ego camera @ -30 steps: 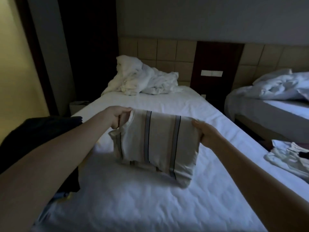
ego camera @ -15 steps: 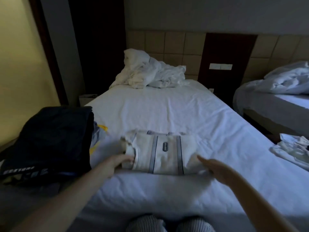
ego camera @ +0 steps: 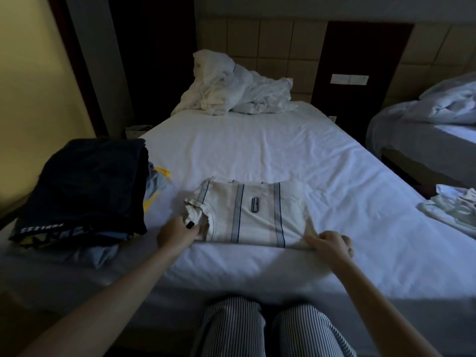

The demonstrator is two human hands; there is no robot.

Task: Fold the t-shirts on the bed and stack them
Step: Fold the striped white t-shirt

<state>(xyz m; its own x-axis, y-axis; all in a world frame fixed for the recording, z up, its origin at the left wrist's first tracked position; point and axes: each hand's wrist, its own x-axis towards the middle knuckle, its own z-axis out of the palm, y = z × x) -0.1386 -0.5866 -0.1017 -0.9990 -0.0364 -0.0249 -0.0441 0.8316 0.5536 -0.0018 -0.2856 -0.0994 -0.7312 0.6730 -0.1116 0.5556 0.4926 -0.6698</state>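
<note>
A folded cream t-shirt (ego camera: pixel 253 215) with grey-blue vertical stripes and a small oval badge lies flat on the white bed (ego camera: pixel 257 150), near the front edge. My left hand (ego camera: pixel 179 231) grips its near left corner by the collar. My right hand (ego camera: pixel 331 243) pinches the near right corner, fingers curled on the fabric. To the left sits a stack of folded shirts (ego camera: pixel 87 191), a dark navy one on top, with light blue and yellow cloth showing underneath.
A crumpled white duvet (ego camera: pixel 231 94) is heaped at the head of the bed. A second bed (ego camera: pixel 425 135) stands to the right, and a white garment (ego camera: pixel 456 210) lies at the right edge. My striped trouser knees (ego camera: pixel 270 328) touch the bed's front.
The cream shirt was held up in the air, then laid flat on the bed. My hands have now closed on its two near corners.
</note>
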